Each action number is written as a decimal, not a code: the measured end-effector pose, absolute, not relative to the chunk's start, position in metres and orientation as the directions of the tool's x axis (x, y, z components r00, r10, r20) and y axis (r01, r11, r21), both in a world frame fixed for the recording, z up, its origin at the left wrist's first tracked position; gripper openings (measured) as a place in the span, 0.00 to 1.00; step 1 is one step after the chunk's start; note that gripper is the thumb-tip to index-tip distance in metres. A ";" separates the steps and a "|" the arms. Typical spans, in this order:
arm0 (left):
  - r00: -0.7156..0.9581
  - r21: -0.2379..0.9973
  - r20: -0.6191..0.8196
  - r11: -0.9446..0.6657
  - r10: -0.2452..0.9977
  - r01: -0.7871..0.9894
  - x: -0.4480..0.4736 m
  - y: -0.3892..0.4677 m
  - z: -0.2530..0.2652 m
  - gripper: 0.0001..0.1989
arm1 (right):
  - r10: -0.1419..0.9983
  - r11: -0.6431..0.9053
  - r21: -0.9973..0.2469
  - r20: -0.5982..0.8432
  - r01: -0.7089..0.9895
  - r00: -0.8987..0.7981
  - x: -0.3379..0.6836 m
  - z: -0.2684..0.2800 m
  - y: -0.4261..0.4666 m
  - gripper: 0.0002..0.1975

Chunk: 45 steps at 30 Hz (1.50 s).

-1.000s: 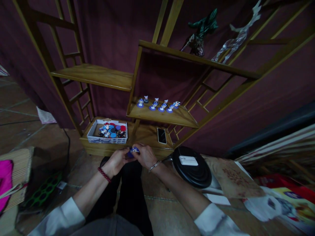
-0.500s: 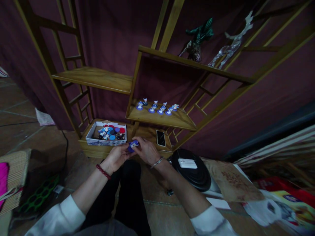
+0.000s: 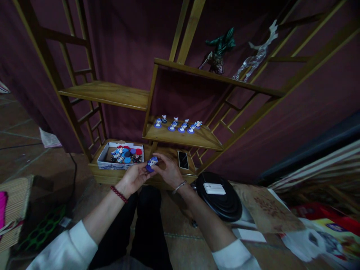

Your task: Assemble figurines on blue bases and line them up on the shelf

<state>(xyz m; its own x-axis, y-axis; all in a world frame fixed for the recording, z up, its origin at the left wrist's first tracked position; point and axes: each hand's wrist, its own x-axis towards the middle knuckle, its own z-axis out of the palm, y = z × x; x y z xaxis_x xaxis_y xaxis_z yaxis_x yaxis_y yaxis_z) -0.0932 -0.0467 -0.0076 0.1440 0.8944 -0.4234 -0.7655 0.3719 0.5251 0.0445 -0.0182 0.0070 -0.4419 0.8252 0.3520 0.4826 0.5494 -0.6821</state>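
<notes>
Between my two hands is a small purple-and-white figurine (image 3: 152, 163) on a purple round base. The fingers of my left hand (image 3: 135, 177) are closed on its base from the left. From the right, my right hand (image 3: 168, 171) grips it between thumb and fingers. Left of my hands, a white cardboard box (image 3: 111, 165) holds a jumble of figurines and red, blue and purple discs (image 3: 127, 160). Several similar figurines (image 3: 172, 126) stand in two rough rows on the middle shelf (image 3: 182, 139) ahead.
A phone (image 3: 183, 160) lies on the low shelf, right of my hands. A green statue (image 3: 221, 50) and a clear deer figure (image 3: 254, 56) stand on the upper shelf. A black round-topped object (image 3: 218, 204) with a white device (image 3: 214, 188) is at right.
The figurine has been turned more upright between my fingers, and more of its front shows. Both hands stay in nearly the same place; the view has shifted slightly.
</notes>
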 end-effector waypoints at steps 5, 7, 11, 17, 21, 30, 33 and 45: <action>0.158 0.500 -0.430 0.380 0.889 -0.778 -0.089 -0.046 -0.008 0.09 | 0.818 0.566 -0.666 0.377 0.486 -0.435 0.046 0.006 -0.015 0.14; 0.165 0.496 -0.428 0.383 0.889 -0.780 -0.089 -0.046 -0.009 0.09 | 0.816 0.569 -0.666 0.389 0.482 -0.427 0.046 0.006 -0.015 0.14; 0.179 0.496 -0.424 0.393 0.888 -0.774 -0.088 -0.045 -0.010 0.08 | 0.826 0.556 -0.672 0.383 0.489 -0.413 0.047 0.006 -0.016 0.14; 0.171 0.531 -0.421 0.395 0.891 -0.750 -0.087 -0.045 -0.010 0.08 | 0.834 0.547 -0.664 0.385 0.509 -0.394 0.050 0.008 -0.012 0.15; 0.146 0.585 -0.403 0.377 0.903 -0.718 -0.088 -0.043 -0.007 0.07 | 0.835 0.550 -0.643 0.408 0.533 -0.369 0.052 0.014 -0.004 0.15; 0.054 0.710 -0.281 0.245 0.958 -0.660 -0.079 -0.032 0.014 0.09 | 0.834 0.545 -0.614 0.468 0.571 -0.292 0.057 0.032 0.032 0.15; 0.011 0.732 -0.258 0.203 0.966 -0.651 -0.074 -0.027 0.019 0.09 | 0.832 0.544 -0.611 0.481 0.575 -0.276 0.056 0.037 0.047 0.15; -0.178 0.962 0.202 -0.230 0.963 -0.150 -0.073 0.008 0.018 0.14 | 0.850 0.509 -0.577 0.456 0.639 -0.264 0.045 0.048 0.101 0.16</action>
<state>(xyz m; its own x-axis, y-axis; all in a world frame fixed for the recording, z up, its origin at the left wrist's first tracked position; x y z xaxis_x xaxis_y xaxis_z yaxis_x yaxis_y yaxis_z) -0.0733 0.0078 0.0180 -0.1783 0.9630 0.2022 -0.1501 -0.2297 0.9616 0.0452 0.1009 0.0484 -0.2640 0.8497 0.4564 0.6386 0.5086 -0.5775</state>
